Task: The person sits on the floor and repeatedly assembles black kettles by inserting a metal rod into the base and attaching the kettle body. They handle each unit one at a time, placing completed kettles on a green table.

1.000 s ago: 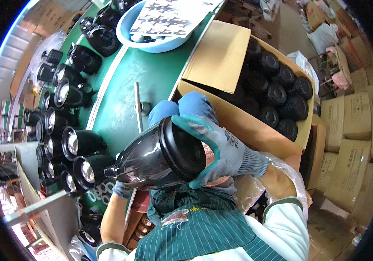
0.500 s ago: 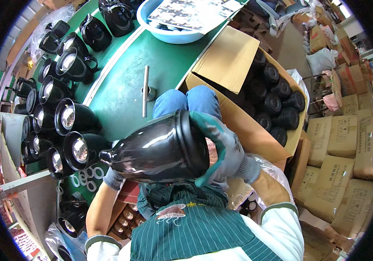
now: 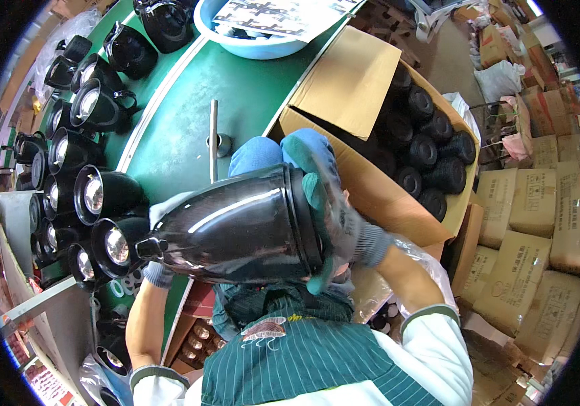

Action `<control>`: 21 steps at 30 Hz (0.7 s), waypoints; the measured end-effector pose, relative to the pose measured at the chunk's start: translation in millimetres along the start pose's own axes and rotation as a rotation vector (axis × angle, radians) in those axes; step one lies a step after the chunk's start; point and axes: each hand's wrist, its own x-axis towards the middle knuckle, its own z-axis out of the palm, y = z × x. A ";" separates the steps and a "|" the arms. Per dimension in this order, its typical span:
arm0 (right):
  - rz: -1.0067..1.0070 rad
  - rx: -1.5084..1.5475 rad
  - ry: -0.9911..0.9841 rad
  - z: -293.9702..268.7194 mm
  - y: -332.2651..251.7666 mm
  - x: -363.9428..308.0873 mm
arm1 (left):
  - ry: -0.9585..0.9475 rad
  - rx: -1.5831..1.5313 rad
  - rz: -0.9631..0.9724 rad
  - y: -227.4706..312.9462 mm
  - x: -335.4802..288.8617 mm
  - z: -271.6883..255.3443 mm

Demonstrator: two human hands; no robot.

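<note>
Crosswise, glossy black vessel (image 3: 236,227), wide end against right hand (image 3: 338,230).

I have a glossy black vessel (image 3: 239,227) lying on its side across my lap, spout end to my left, my gloved right hand (image 3: 337,227) spread around its broad base; my left hand (image 3: 167,207) is mostly hidden behind the spout end. Black pots (image 3: 115,245) crowd the left side of the green table (image 3: 175,139), a blue basin (image 3: 256,47) sits by its right edge, and an open carton (image 3: 371,196) of ridged black pieces (image 3: 423,154) stands alongside that edge.
</note>
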 end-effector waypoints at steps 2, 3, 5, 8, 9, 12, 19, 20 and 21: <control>-0.004 0.165 0.178 17.2 5.9 14.4 | 0.048 0.133 0.148 33.7 10.2 15.4; 0.030 0.310 0.274 26.0 9.5 25.6 | 0.090 0.210 0.217 50.8 12.3 21.5; 0.198 -0.038 0.388 60.1 33.0 -3.1 | 0.207 0.972 0.758 80.5 19.2 5.3; 0.587 0.946 0.126 34.1 31.2 -7.6 | -0.035 1.187 0.969 130.5 24.8 16.7; 0.423 0.811 0.131 44.7 36.9 -18.2 | 0.066 0.961 0.735 103.1 22.2 8.0; 0.198 0.173 0.056 3.9 7.9 15.5 | 0.171 0.542 0.133 76.8 17.2 2.7; 0.074 0.484 0.263 30.8 8.1 14.3 | 0.228 0.732 0.718 85.8 14.3 6.9; 0.153 0.550 0.275 33.7 1.0 14.9 | 0.144 0.889 0.886 104.5 15.7 -0.7; 0.211 0.575 0.236 26.8 -9.6 22.6 | 0.171 0.799 0.781 100.0 7.2 -3.8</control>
